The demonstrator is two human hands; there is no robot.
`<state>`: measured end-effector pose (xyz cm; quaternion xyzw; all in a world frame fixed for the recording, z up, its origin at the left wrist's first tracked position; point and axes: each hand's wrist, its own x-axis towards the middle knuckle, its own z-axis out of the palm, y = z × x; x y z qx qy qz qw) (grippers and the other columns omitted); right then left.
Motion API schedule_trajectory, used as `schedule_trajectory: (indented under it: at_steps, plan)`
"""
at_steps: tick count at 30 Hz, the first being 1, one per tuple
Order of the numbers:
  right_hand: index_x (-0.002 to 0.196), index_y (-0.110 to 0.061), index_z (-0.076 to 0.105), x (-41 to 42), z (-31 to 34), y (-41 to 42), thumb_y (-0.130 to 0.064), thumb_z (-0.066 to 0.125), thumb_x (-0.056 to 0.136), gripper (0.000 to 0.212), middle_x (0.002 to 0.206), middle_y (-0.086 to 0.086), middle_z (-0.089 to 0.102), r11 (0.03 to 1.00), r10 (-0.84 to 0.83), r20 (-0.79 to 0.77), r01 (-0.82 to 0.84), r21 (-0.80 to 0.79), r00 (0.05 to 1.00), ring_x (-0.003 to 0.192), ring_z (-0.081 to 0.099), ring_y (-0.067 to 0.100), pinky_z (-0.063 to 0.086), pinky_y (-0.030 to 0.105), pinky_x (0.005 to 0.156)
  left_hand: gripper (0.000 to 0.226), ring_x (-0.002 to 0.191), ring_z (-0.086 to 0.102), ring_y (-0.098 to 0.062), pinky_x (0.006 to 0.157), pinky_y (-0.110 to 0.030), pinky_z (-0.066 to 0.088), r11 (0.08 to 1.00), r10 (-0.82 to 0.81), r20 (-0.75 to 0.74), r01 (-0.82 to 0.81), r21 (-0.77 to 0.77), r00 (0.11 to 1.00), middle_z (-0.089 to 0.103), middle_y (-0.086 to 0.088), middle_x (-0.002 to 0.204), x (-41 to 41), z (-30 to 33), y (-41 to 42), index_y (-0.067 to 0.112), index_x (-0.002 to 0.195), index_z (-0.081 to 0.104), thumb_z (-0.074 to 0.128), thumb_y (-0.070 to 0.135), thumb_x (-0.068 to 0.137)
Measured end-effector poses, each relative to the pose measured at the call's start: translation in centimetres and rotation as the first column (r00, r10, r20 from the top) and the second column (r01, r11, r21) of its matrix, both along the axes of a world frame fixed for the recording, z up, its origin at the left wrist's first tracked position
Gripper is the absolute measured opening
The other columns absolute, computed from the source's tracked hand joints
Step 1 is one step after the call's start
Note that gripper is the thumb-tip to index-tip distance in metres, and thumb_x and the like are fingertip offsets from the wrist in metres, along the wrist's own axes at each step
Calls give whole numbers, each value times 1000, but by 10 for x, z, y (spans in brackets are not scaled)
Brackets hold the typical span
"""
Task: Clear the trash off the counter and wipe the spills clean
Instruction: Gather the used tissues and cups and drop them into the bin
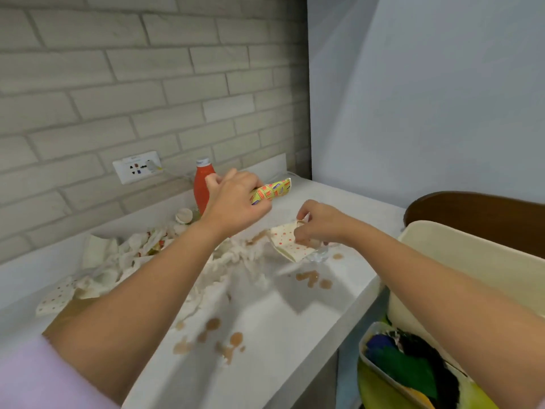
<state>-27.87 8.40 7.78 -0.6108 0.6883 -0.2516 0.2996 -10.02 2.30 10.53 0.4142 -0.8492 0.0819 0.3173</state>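
My left hand (236, 199) is closed around a rolled yellow wrapper with red print (272, 188), held above the white counter (280, 326). My right hand (317, 221) pinches the edge of a white paper with red dots (284, 242) lying on the counter. A heap of crumpled white tissues and food scraps (126, 258) stretches left behind my left arm. Brown spills sit near the front edge (218, 338) and close to the dotted paper (312, 278).
A red sauce bottle (202, 187) stands against the brick wall, with an eggshell (184, 215) beside it. Another dotted paper (56, 298) lies far left. A cream bin with its lid up (460, 270) holds dark trash at the counter's right. A wall socket (137, 166) is behind.
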Motion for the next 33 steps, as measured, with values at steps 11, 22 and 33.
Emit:
schedule_trajectory:
  at_steps: [11, 22, 33]
  plan:
    - [116, -16, 49, -168, 18, 80, -17, 63, 75, 43, 106, 5, 51, 983, -185, -104, 186, -3, 977, 78, 49, 17, 42, 27, 57, 22, 91, 48, -12, 69, -29, 10, 977, -214, 111, 212, 28, 971, 53, 13, 85, -167, -11, 48, 25, 92, 63, 55, 39, 78]
    - [124, -8, 52, -269, -31, 140, -16, 66, 79, 47, 123, 10, 54, 941, -197, -317, 270, 206, 928, 96, 60, 30, 51, 32, 67, 33, 114, 41, -12, 86, -35, 19, 915, -369, 259, 299, 271, 893, 55, 9, 112, -271, -64, 83, 34, 126, 52, 47, 40, 93]
    - [112, -14, 61, -260, -24, 122, -4, 48, 87, 29, 111, 3, 58, 982, -188, -343, 184, -45, 920, 102, 53, 19, 41, 27, 79, 35, 128, 39, -15, 109, -40, 25, 878, -364, 184, 270, 396, 913, 48, 5, 136, -260, -80, 84, 27, 130, 49, 46, 34, 96]
